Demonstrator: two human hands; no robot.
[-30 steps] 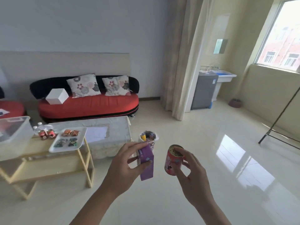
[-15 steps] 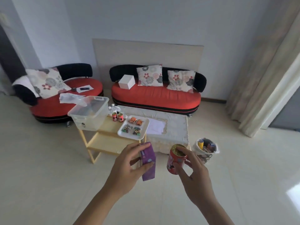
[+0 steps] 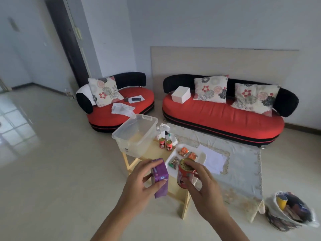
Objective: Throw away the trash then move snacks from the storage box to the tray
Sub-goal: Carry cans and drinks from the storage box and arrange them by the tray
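Pale floor tiles surround the wooden table (image 3: pixel 157 173) bearing storage box (image 3: pixel 135 136) and tray (image 3: pixel 202 158). Before it, left hand (image 3: pixel 140 186) grips a purple pack (image 3: pixel 159 178); right hand (image 3: pixel 205 190) grips a red can (image 3: pixel 185 176).

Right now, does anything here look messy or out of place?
The trash basket on the floor at lower right is brim-full, its white liner sagging outward. A crumpled white bag lies on the small red sofa. Nothing looks spilled or broken.
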